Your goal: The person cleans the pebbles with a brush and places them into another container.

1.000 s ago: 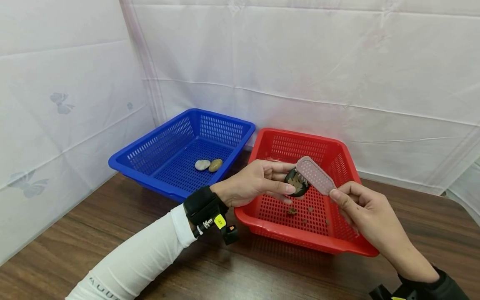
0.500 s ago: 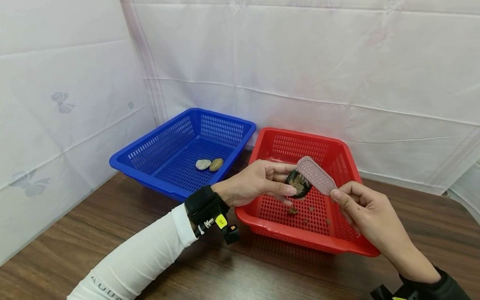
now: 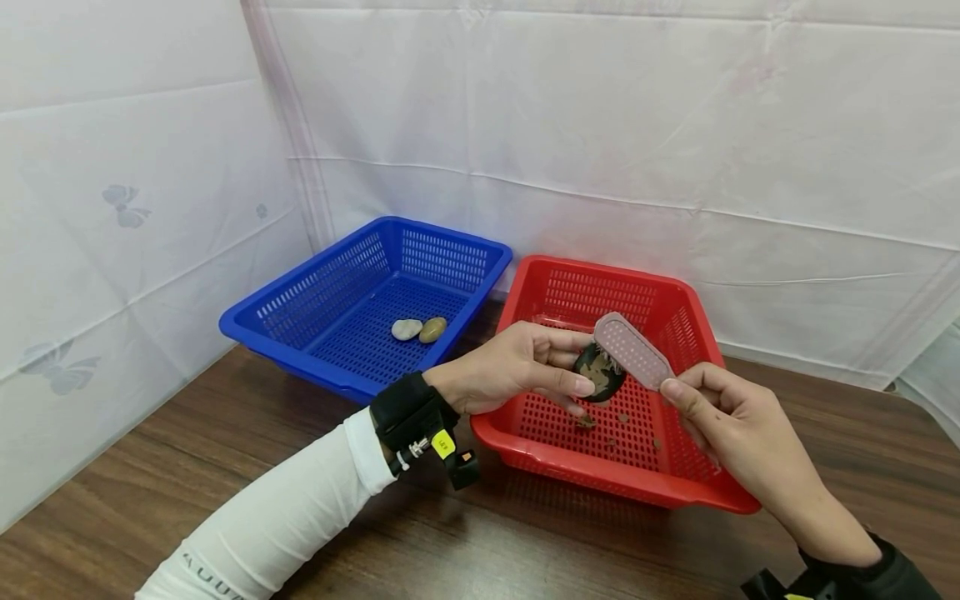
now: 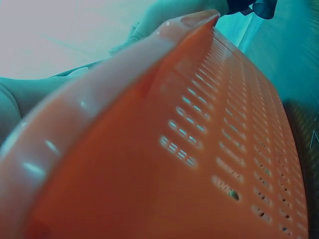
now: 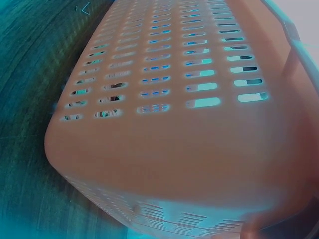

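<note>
Above the red basket (image 3: 592, 479), my left hand (image 3: 513, 367) grips a dark rounded stone (image 3: 602, 381) with brown, mud-like patches. Thumb and fingers of my right hand (image 3: 731, 425) pinch one end of a pale pink brush (image 3: 633, 350). Its bristles point down at the stone's upper right side and seem to touch it. Crumbs of brown dirt (image 3: 585, 422) lie on the basket floor beneath. In both wrist views the basket's slotted wall (image 4: 114, 164) fills most of the picture, and the stone cannot be seen there.
A blue basket (image 3: 300, 364) stands to the left, with a white stone (image 3: 407, 330) and a tan stone (image 3: 432, 330) side by side in it. Both baskets rest on a dark wooden table (image 3: 480, 550). White sheeting (image 3: 600, 108) hangs behind and at the left.
The stone has shifted slightly down and to the right in my left hand, showing a somewhat different face. The brush and my right hand have barely moved.
</note>
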`<state>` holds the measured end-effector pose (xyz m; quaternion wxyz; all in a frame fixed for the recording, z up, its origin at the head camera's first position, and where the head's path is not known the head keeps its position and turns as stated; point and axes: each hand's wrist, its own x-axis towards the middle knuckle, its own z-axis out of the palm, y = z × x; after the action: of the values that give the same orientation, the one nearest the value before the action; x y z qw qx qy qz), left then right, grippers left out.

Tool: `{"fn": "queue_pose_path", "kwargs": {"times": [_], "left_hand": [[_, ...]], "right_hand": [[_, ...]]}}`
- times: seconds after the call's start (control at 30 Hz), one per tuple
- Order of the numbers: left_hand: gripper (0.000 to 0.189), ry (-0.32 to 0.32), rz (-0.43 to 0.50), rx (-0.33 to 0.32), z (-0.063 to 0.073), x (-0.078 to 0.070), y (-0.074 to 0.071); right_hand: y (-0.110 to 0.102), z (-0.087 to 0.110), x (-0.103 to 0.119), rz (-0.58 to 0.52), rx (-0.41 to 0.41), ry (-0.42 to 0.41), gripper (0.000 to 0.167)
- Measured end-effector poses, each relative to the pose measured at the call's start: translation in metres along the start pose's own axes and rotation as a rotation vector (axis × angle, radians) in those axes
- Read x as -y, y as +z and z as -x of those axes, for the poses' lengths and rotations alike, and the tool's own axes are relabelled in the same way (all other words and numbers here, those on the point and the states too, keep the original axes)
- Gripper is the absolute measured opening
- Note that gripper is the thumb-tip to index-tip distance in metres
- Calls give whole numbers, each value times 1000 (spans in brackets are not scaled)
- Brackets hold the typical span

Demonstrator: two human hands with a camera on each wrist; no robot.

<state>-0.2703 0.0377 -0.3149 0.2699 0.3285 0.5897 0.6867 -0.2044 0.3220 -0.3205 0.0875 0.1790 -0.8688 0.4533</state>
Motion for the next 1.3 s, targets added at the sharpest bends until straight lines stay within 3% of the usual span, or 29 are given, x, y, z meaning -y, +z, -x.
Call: {"fn": "queue_pose_path", "kwargs": {"times": [0.4, 1.03, 1.13, 1.3], "left_hand": [[60, 2, 8, 19, -1, 1, 0], [57, -46, -65, 18, -2, -2, 4], [57, -61, -46, -39, -3, -1, 5], [57, -62, 72, -205, -5, -1, 7]], "right_hand": [[0, 0, 1, -5, 2, 7, 14], [-2, 0, -1, -61, -22, 31, 16], [-3, 1, -3, -102, -39, 34, 15], [-2, 1, -4, -75, 5, 15, 12]]}}
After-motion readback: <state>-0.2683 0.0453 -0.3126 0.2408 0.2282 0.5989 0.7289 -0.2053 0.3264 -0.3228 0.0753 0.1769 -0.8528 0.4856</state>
